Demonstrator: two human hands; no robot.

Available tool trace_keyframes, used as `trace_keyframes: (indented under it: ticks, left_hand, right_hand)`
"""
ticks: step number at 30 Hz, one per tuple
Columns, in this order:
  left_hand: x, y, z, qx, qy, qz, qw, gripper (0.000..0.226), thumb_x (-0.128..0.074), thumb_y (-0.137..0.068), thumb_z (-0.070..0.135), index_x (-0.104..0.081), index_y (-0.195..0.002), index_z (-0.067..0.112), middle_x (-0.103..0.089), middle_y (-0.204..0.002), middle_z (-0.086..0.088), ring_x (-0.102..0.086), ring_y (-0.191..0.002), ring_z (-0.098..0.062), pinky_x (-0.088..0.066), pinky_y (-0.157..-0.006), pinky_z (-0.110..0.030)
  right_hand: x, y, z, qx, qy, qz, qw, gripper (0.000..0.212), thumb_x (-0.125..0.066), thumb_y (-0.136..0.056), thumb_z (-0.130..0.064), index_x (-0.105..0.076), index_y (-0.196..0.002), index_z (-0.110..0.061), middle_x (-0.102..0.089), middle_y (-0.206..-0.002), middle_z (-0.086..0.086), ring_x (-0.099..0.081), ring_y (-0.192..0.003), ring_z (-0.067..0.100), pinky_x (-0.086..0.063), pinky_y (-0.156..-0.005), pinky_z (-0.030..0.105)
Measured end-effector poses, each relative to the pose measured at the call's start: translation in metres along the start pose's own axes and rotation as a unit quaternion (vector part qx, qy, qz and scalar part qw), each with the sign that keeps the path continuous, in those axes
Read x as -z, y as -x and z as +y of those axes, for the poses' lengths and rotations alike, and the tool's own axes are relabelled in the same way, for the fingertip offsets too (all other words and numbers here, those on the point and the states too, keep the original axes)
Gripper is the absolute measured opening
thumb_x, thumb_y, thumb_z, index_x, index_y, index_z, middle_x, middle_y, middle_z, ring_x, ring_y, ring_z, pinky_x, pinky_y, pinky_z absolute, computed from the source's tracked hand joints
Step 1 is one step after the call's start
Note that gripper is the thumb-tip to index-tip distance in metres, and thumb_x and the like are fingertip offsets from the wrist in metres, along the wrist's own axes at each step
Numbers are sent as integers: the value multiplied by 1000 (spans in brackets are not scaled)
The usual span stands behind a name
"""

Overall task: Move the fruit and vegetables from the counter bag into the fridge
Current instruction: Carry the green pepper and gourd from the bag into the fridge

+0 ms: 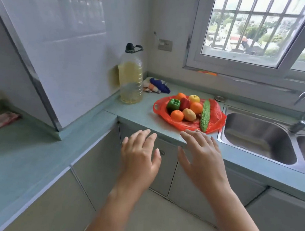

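Fingers spread, empty, on left hand and right hand. Beyond fingertips, pale green table bears red plastic bag; steel sink rightward.

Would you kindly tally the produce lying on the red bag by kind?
Oranges: 3
Peppers: 2
Apple: 1
Potato: 1
Bitter gourd: 1
Total: 8
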State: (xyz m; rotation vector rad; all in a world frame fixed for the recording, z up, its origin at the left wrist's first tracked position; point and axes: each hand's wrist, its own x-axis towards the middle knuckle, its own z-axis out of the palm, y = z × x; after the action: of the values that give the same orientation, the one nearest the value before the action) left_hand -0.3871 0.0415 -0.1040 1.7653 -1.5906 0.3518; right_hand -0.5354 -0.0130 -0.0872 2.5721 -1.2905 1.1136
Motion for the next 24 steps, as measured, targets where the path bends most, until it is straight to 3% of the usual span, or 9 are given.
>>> trace_keyframes:
  ticks: [8, 13, 20, 24]
  left_hand:
    - [-88, -72, -56, 16, 61, -91, 994, 45, -41, -79, 32, -65, -107, 7, -65, -110, -11, -61, -102, -29, -48, -86, -53]
    - [-141, -117, -74, 4, 74, -108, 991, 45, -41, -78, 31, -63, -109, 7, -65, -111, -11, -61, -102, -29, -44, -91, -47]
    - [-243, -211, -92, -10, 84, -144, 986, 39, -60, -81, 21, -59, -118, 8, -57, -124, -14, -50, -118, -32, -37, -98, -45]
    - [-293, -262, -93, -18, 97, -176, 979, 43, -57, -79, 25, -58, -119, 7, -55, -126, -13, -48, -118, -31, -34, -99, -41]
  right_hand:
    - [-73, -66, 47, -58, 32, -5, 998, 35, -56, -76, -25, -65, -106, -9, -67, -104, 7, -60, -101, 30, -48, -83, 55]
    - [-113, -101, 88, -90, 38, -16, 995, 40, -46, -78, -32, -65, -106, -10, -67, -103, 6, -60, -100, 30, -48, -84, 55]
    - [-170, -162, 173, -134, 48, -37, 989, 36, -56, -75, -26, -66, -105, -10, -68, -102, 7, -61, -99, 33, -43, -86, 57]
    - [-195, -197, 229, -179, 38, -54, 982, 36, -58, -74, -26, -66, -105, -9, -68, -102, 9, -61, -98, 33, -44, -86, 55]
